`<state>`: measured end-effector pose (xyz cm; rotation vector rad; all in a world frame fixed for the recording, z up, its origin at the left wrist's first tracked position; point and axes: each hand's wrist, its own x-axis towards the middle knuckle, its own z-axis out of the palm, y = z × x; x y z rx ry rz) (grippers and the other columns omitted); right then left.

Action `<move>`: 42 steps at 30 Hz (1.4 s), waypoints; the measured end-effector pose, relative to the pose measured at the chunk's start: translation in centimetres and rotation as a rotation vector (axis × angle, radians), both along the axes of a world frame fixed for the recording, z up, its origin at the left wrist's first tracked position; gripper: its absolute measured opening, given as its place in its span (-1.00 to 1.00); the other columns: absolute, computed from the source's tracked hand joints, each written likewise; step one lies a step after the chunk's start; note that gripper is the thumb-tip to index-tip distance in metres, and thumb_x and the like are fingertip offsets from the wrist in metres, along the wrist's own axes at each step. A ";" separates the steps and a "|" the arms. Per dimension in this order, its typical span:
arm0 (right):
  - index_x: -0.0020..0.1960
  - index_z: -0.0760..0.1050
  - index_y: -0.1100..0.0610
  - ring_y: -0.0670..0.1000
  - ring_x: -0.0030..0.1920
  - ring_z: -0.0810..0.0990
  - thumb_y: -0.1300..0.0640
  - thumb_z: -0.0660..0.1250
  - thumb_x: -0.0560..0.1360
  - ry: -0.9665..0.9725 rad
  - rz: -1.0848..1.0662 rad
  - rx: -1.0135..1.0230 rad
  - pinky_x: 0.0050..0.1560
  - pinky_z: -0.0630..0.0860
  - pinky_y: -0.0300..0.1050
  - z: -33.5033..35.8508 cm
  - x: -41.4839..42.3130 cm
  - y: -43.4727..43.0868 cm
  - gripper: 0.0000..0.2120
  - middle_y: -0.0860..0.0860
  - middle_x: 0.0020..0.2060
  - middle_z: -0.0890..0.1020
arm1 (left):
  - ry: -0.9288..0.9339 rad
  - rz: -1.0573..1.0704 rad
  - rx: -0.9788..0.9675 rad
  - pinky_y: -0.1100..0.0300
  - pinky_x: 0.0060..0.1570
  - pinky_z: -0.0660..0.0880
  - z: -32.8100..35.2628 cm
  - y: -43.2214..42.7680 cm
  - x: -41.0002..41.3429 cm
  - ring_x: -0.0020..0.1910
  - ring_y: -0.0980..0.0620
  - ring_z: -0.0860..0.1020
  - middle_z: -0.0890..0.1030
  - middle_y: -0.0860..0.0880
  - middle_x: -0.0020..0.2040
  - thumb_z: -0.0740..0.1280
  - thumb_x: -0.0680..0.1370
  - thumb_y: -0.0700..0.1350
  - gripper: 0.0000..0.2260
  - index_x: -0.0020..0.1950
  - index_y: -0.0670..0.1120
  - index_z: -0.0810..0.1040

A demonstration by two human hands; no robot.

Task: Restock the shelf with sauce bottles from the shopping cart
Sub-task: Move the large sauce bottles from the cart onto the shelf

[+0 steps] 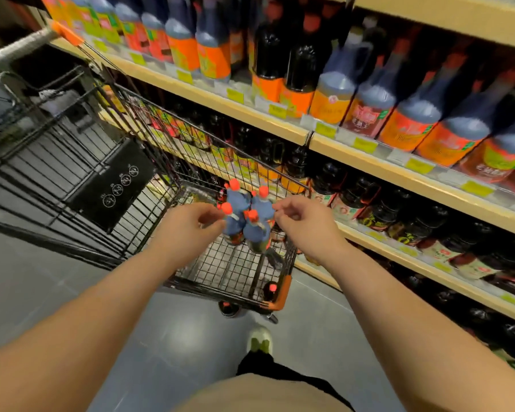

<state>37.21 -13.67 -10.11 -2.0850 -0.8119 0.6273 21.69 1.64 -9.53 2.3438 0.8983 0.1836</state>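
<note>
Grey tiled floor (36,281), glossy; pale light glare (176,331) on it.

Head-height view, forward and down, close over cart (72,185) beside shelf (280,123)

Bright, even overhead store light with soft shadows. Glare patch on the floor (191,331), specular highlights on the dark bottles (298,63). Heavy motion blur on shelf (369,151) labels and cart (72,173) handle. Wide-angle distortion bends the edges.

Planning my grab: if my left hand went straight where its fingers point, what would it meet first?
Probably the nearest red-capped sauce bottle in the shopping cart, just beyond the left hand; depth unclear.
</note>
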 end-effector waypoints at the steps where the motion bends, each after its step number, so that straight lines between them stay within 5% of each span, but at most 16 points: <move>1: 0.07 0.57 0.09 -0.02 -0.19 0.53 0.22 0.26 0.56 0.002 0.005 -0.011 -0.35 0.38 -0.43 -0.3 0.9 1.1 -0.85 0.06 -0.14 0.61 | 0.005 0.001 -0.011 0.35 -0.27 0.36 -0.3 1.0 0.7 -0.27 0.27 0.47 0.62 0.09 -0.18 0.38 0.52 -0.02 -0.87 0.03 0.01 0.65; 8: 0.08 0.57 0.07 -0.18 -0.25 0.51 0.25 0.27 0.55 0.054 0.021 -0.083 -0.30 0.40 -0.50 -1.4 3.9 7.3 -0.82 -0.14 -0.23 0.53 | 0.048 0.006 -0.069 0.28 -0.11 0.39 -1.3 6.8 3.9 -0.10 0.15 0.51 0.62 0.08 -0.06 0.36 0.54 -0.04 -0.85 0.08 0.00 0.62; 11: 0.06 0.56 0.07 -0.07 -0.18 0.55 0.26 0.26 0.54 0.081 -0.016 -0.085 -0.16 0.48 -0.34 -2.1 4.3 9.4 -0.82 -0.06 -0.18 0.56 | 0.068 -0.037 -0.087 0.39 -0.20 0.33 -2.4 9.6 4.7 -0.13 0.17 0.50 0.63 0.06 -0.05 0.37 0.53 -0.04 -0.83 0.09 -0.03 0.62; 15: 0.08 0.52 0.13 -0.13 -0.30 0.45 0.28 0.22 0.56 0.117 -0.044 -0.154 -0.26 0.39 -0.34 -3.4 4.1 11.9 -0.83 -0.10 -0.26 0.50 | 0.128 -0.128 -0.189 0.26 0.00 0.40 -4.3 14.4 6.4 -0.07 0.13 0.53 0.62 0.07 0.02 0.36 0.53 -0.03 -0.80 0.12 -0.04 0.62; 18: 0.14 0.53 0.19 -0.03 -0.15 0.50 0.25 0.23 0.57 0.153 -0.125 -0.224 -0.04 0.48 -0.15 -4.8 2.8 13.7 -0.82 -0.03 -0.16 0.54 | 0.193 -0.254 -0.197 0.28 0.02 0.42 -5.6 17.9 7.7 -0.02 0.14 0.53 0.56 0.14 -0.02 0.34 0.54 -0.02 -0.82 0.12 0.02 0.60; 21: 0.05 0.50 0.00 -0.04 -0.09 0.53 0.23 0.26 0.54 0.159 -0.232 -0.217 0.07 0.50 -0.10 -6.6 1.2 15.1 -0.83 -0.04 -0.09 0.57 | 0.228 -0.360 -0.164 0.33 0.05 0.35 -7.0 20.9 8.3 0.00 0.17 0.51 0.59 0.11 -0.05 0.37 0.53 -0.03 -0.85 0.09 0.02 0.62; 24: -0.13 0.41 0.00 -0.10 -0.24 0.39 0.28 0.23 0.55 0.162 -0.202 -0.307 -0.09 0.36 -0.08 -8.8 -0.1 16.8 -0.81 -0.08 -0.23 0.46 | 0.237 -0.459 -0.168 0.35 0.09 0.37 -8.7 23.3 8.4 0.04 0.12 0.58 0.66 0.02 0.02 0.39 0.52 -0.08 -0.86 0.06 -0.02 0.64; 26: -0.14 0.41 0.07 -0.04 -0.25 0.33 0.37 0.20 0.54 0.224 -0.217 -0.314 -0.10 0.26 -0.04 -10.6 -0.4 18.4 -0.78 -0.02 -0.26 0.39 | 0.263 -0.508 -0.161 0.36 0.09 0.39 -10.0 24.5 8.6 0.05 0.13 0.59 0.67 0.02 0.04 0.38 0.52 -0.07 -0.83 0.08 -0.04 0.64; 29: -0.03 0.40 -0.13 -0.01 -0.14 0.40 0.25 0.25 0.53 0.195 -0.319 -0.343 -0.06 0.36 -0.09 -13.6 -0.2 20.0 -0.74 -0.05 -0.14 0.47 | 0.288 -0.526 -0.182 0.26 0.17 0.46 -12.2 25.5 9.2 0.07 0.10 0.60 0.66 0.03 0.05 0.37 0.52 -0.06 -0.82 0.10 -0.03 0.64; 33: 0.31 0.37 0.29 0.28 -0.03 0.52 0.28 0.22 0.54 0.112 -0.253 -0.426 -0.05 0.47 0.14 -18.3 1.2 21.9 -0.66 0.28 0.07 0.57 | 0.287 -0.523 -0.198 0.23 0.19 0.46 -15.8 26.2 10.8 0.08 0.09 0.59 0.66 0.05 0.05 0.36 0.52 -0.06 -0.83 0.09 -0.01 0.64; 42: 0.20 0.46 0.24 0.27 0.07 0.54 0.21 0.30 0.52 0.024 -0.350 -0.474 -0.09 0.49 0.02 -23.8 0.3 23.6 -0.73 0.23 0.06 0.60 | 0.298 -0.542 -0.260 0.39 0.02 0.32 -20.4 26.4 11.6 0.01 0.21 0.50 0.64 0.08 0.04 0.37 0.53 -0.07 -0.83 0.10 -0.01 0.64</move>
